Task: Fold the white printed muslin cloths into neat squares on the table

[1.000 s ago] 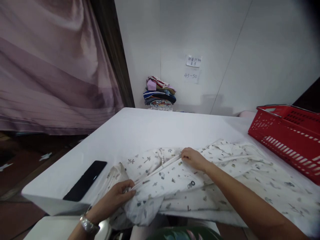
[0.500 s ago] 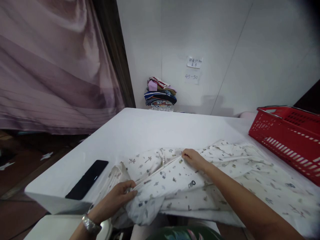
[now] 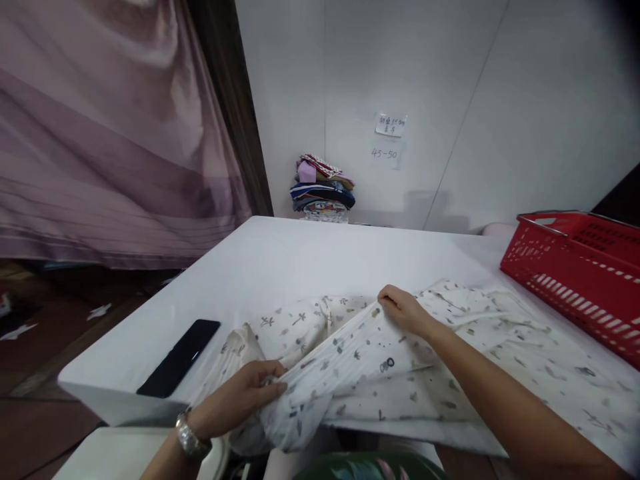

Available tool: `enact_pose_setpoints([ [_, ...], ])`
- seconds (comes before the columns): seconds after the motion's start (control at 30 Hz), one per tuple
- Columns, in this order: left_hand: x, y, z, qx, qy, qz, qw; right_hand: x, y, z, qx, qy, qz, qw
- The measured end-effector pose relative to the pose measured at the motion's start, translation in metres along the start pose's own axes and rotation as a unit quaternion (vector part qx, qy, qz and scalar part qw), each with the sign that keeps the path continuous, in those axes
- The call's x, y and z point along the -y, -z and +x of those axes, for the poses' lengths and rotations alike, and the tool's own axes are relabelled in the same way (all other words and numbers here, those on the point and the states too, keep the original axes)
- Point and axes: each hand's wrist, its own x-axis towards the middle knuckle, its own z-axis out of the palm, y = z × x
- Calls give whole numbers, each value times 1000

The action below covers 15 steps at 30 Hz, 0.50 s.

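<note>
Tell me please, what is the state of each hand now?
Left hand: closed, holding a bunched edge of the white printed cloth.
Right hand: closed, pinching the same cloth farther up, with a taut fold between.

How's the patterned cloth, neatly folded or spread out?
Spread out, loosely: the cloth sprawls wrinkled across the table, and part of it stretches between the left hand and right hand.
</note>
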Motion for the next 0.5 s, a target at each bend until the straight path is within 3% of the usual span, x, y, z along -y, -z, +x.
enact_pose_setpoints([
  [0.13,-8,7,5,2,-7,69,998,5,15,-5,-20,-9,27,999],
  [0.2,-14,19,13,-50,-11,146,988,11,22,-7,-40,-14,56,998],
  [0.27,-23,35,25,-137,-12,240,961,19,27,-8,-50,-28,97,994],
  [0.37,-39,56,54,-249,-9,368,896,30,28,-8,-78,-54,175,980],
  [0.43,-47,61,78,-291,-12,420,860,34,24,-8,-98,-66,216,969],
  [0.5,-51,58,103,-306,-16,434,847,34,15,-9,-104,-76,241,962],
])
